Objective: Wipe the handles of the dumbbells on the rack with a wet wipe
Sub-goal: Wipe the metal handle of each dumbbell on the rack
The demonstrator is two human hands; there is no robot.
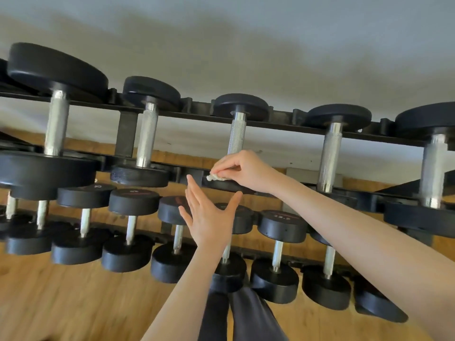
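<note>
A black two-tier rack [197,112] carries black dumbbells with knurled silver handles. My right hand [242,169] pinches a crumpled white wet wipe [213,177] at the near end of the middle top-row dumbbell's handle [236,136], just above that dumbbell's near head [221,184]. Below and slightly left of it, my left hand [209,217] is held flat with fingers spread, holding nothing, in front of the lower row. Other top-row handles stand to the left [146,135] and right [331,156].
The lower tier holds several smaller dumbbells [278,252] side by side. Under the rack lies a wooden floor [61,303], and a grey wall [246,45] stands behind it. My dark trouser legs [246,316] show at the bottom.
</note>
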